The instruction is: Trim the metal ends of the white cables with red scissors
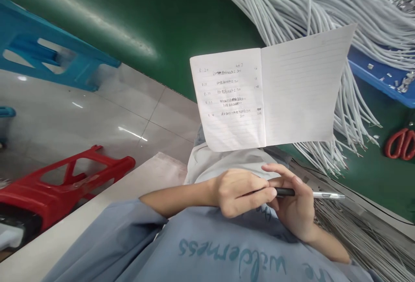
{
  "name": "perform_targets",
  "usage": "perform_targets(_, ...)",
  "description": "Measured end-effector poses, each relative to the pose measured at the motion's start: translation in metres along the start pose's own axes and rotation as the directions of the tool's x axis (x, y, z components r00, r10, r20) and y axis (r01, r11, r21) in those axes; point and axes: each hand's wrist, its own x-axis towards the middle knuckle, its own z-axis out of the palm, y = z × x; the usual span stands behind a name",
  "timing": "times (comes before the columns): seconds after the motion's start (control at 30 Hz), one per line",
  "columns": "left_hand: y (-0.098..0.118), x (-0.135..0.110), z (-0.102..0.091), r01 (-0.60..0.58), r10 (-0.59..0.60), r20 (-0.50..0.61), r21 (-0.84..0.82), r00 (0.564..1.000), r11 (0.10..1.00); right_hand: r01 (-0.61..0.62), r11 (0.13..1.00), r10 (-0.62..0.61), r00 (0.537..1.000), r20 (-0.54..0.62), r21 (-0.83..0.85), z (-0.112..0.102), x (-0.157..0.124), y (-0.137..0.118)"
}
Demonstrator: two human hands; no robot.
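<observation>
My left hand (241, 192) is closed, its fingertips pinching the black end of a pen (285, 192). Across the pen lies my right hand (296, 202), gripping its middle, with some fingers partly extended. The pen's silver end (329, 195) sticks out to the right. Both hands are close together in front of my shirt. Just beyond them is an open notebook (300, 96), its left page bearing handwritten lines and its right page ruled without visible writing. The notebook overlaps the table edge and part of a bundle of white cables.
White cables (292, 1) spread over the green table (162, 23) and a blue tray (379, 77) with small metal pieces. Red-handled scissors (400, 144) lie at right. A red stool (65, 187) and a blue stool (58, 44) stand at left. Grey cables (366, 234) sit lower right.
</observation>
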Motion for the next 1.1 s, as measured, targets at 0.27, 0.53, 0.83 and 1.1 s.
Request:
perform_targets(0.27,-0.007,-0.004,0.012,-0.170,0.190,-0.023,0.357,0.982,0.919,0.172,0.985,-0.172,0.982,0.080,0.009,-0.002,0.009,0.001)
perform_targets(0.53,-0.030,-0.035,-0.022,0.426,-0.164,-0.849,0.078,0.502,0.902,0.633,0.357,-0.829,0.554,0.080,-0.687,-0.031,0.047,-0.048)
perform_targets(0.83,-0.035,-0.016,-0.037,0.350,-0.701,-0.571,-0.611,0.427,0.710,0.366,-0.533,-0.502,0.589,0.633,-0.763,-0.030,0.119,-0.109)
perform_targets(1.1,-0.033,0.001,-0.018,0.263,-0.504,-0.724,-0.430,0.471,0.864,0.136,0.001,-0.738,0.668,0.091,-0.991,-0.068,0.093,-0.085)
